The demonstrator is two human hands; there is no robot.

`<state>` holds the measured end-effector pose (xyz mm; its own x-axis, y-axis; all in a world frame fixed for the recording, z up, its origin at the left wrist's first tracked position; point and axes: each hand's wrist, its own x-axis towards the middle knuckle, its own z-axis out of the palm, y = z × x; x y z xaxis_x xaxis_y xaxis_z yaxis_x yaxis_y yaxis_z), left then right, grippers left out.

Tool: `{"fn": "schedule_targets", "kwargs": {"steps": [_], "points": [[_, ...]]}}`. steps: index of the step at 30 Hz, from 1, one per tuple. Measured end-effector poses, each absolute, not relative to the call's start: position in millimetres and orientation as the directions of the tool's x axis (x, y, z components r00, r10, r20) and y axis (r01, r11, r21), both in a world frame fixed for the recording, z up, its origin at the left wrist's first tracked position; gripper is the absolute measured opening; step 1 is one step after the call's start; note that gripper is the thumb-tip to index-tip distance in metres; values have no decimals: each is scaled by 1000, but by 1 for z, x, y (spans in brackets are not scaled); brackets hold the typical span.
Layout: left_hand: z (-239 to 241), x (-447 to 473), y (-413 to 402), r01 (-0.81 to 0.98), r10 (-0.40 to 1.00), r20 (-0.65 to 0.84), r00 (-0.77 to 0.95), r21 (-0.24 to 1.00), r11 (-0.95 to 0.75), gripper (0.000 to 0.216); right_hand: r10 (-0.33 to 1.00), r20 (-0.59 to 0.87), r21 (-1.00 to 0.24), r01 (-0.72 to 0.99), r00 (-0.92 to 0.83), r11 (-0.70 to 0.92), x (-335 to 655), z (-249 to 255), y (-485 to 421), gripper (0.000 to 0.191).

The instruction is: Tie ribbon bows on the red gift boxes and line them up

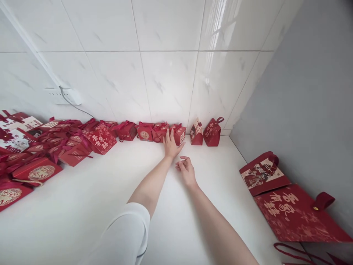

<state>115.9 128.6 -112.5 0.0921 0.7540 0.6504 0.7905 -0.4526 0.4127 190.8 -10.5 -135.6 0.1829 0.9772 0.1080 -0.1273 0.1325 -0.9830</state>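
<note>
My left hand (171, 148) reaches to the row along the wall, its fingers stretched out and spread. They touch the left front of a small red gift box (180, 134), with the thumb near its lower right corner. Left of it stand a red box with a ribbon bow (157, 133), partly behind my fingers, and one with a round gold emblem (145, 134). Closer to me, my right hand (188, 173) hovers over the white tabletop (110, 206), fingers loosely bent and apart, holding nothing. Past a gap to the right, two upright bags stand: a picture-fronted one (196, 133) and a plain red one (212, 133).
Many red ribboned boxes (74, 152) crowd the left side. Against the grey panel (292, 92) at right lean a red bag with a figure (264, 175) and a larger red bag (298, 213). A cable (74, 105) runs from a wall socket (59, 96) behind the boxes.
</note>
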Motion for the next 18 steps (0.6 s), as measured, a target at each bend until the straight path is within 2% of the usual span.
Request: {"fn": "schedule_targets", "kwargs": {"steps": [4, 10, 14, 18], "points": [[-106, 121, 133, 800, 788, 614, -44, 494, -340, 103, 977, 102, -984, -124, 185, 126, 190, -133, -10, 28], [-108, 122, 145, 661, 792, 606, -73, 624, -416, 110, 978, 103, -984, -124, 184, 127, 191, -130, -11, 27], [-111, 116, 144, 558, 829, 541, -144, 736, -383, 113, 976, 94, -982, -140, 195, 123, 190, -129, -10, 28], [-107, 109, 120, 525, 849, 507, -151, 768, -365, 119, 959, 94, -977, -158, 268, 140, 190, -130, -10, 41]]}}
